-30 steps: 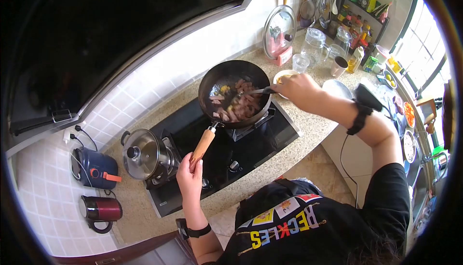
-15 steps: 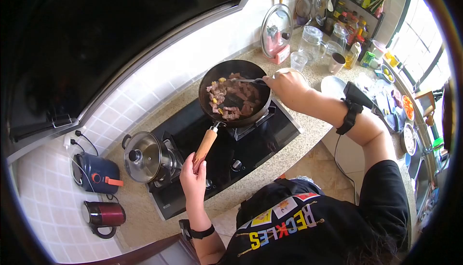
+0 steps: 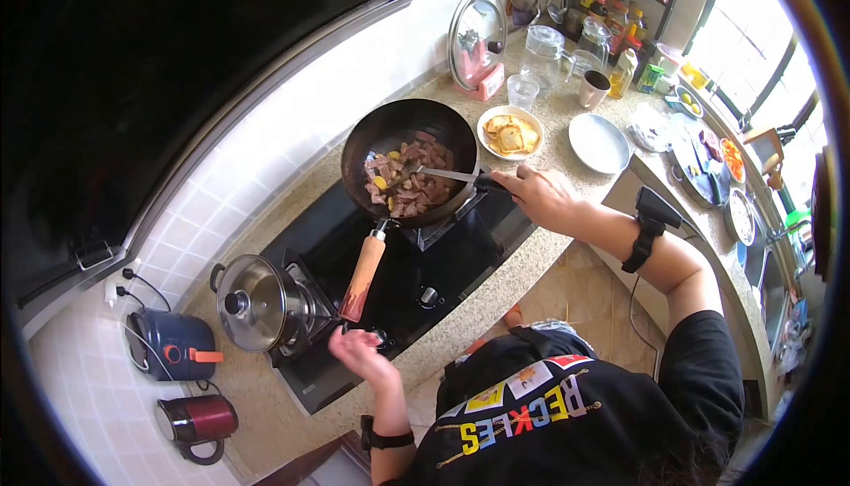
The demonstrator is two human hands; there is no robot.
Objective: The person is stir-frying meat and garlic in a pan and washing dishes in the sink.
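Gripping spatula (image 3: 440, 173), right hand (image 3: 540, 196) beside pan (image 3: 400, 121)

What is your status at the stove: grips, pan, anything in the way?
Right grip shut on spatula, blade in the meat. Left grip empty, just below the pan handle. Pan on stove. Lidded pot beside, clear.

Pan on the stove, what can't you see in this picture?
Head view: any flame under the pan is hidden by the pan itself.
Head view: what is in the pot is hidden by its lid.
Head view: the grip of the spatula is hidden inside the right hand.
Head view: labels on the bottles are too small to read.
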